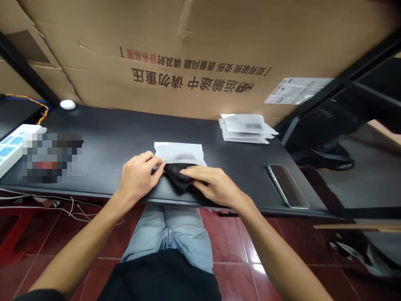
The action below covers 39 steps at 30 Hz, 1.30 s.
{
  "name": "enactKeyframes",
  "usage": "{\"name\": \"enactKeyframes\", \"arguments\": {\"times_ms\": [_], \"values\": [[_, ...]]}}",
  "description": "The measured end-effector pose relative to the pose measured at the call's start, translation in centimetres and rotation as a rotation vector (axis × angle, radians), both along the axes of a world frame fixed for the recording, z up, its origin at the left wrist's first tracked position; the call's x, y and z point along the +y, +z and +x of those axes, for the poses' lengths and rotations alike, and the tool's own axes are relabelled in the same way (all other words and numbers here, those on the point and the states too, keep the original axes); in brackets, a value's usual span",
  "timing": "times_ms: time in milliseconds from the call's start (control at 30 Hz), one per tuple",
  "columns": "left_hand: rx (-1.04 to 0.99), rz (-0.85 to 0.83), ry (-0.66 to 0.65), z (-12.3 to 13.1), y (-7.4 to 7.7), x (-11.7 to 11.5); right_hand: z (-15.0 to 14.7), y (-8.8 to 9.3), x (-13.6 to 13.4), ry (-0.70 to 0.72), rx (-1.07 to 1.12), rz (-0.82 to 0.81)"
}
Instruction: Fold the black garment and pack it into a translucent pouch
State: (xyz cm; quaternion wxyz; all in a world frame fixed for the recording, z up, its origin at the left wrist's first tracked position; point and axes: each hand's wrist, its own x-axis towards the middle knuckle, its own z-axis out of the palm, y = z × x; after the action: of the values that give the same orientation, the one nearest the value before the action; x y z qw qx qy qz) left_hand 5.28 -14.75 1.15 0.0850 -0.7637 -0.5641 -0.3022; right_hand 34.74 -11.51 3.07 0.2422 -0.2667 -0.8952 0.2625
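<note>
A frosted plastic bag [180, 152] lies flat on the black desk in front of me, its near edge meeting a folded black cloth item [180, 177]. Part of the black item seems to sit inside the bag's mouth. My left hand [138, 173] pinches at the left corner where bag and cloth meet; its fingertips are closed there. From the right, my right hand [216, 184] grips the black item, fingers on top and thumb side hidden. What kind of cloth item it is cannot be made out.
A stack of similar frosted bags [244, 127] lies at the back right, and a phone [288, 186] near the right edge. To the left are a white power strip [15, 144], a blurred-out object [52, 158] and a white round object [67, 104]. A cardboard sheet [188, 42] stands behind the desk.
</note>
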Motion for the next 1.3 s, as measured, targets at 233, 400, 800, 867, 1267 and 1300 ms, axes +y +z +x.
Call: {"name": "enactKeyframes", "arguments": {"times_ms": [233, 400, 800, 867, 1267, 1300], "values": [[0.156, -0.011, 0.101, -4.2, -0.1, 1.3, 1.7, -0.5, 0.0, 0.251, 0.055, 0.029], [0.184, -0.096, 0.139, -3.3, 2.3, 0.0, 3.4, -0.1, -0.1, 0.146, 0.024, -0.010], [0.101, -0.633, -0.023, 3.0, -0.9, 7.3, 3.2, -1.4, -1.3, -0.113, 0.110, -0.064], [0.135, -0.620, -0.026, 1.4, -1.1, 8.0, 3.8, -1.6, -1.1, -0.177, 0.100, -0.044], [0.200, -0.570, -0.032, -7.5, -0.7, 13.6, 3.1, -2.7, -0.3, -0.186, 0.104, -0.024], [0.206, -0.566, -0.035, -7.8, -0.7, 14.1, 3.1, -2.7, -0.4, -0.183, 0.100, -0.020]]}}
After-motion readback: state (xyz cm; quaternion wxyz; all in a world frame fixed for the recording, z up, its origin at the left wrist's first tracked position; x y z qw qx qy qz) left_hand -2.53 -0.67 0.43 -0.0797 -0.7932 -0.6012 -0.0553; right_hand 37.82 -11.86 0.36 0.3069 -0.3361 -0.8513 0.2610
